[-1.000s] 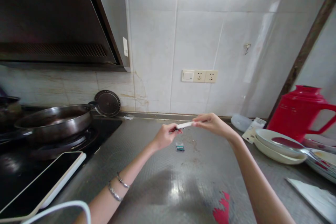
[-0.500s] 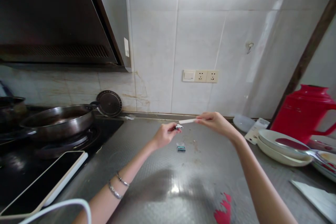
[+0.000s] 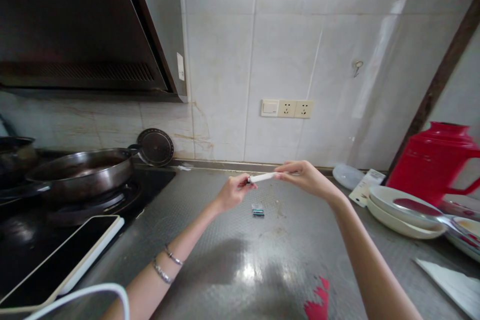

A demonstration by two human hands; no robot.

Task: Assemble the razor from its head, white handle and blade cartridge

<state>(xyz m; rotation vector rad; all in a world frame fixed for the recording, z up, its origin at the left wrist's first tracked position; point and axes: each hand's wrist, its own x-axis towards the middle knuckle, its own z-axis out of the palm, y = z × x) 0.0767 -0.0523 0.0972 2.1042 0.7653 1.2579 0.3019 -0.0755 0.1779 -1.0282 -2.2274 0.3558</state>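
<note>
White stick (image 3: 263,177) in right grip (image 3: 302,176), tip apparently at left grip (image 3: 232,193)

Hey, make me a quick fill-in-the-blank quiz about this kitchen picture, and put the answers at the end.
1. The right hand holds a slim item coloured ____.
2. On the arm of the left hand, the number of bracelets is ____.
3. The wide pan sits on the picture's ____ side.
4. The flask is coloured ____.

Missing words: white; two; left; red.

A pan (image 3: 112,179) sits on the stove (image 3: 159,183), a red jug (image 3: 431,166) behind pale dishes (image 3: 399,224).
</note>
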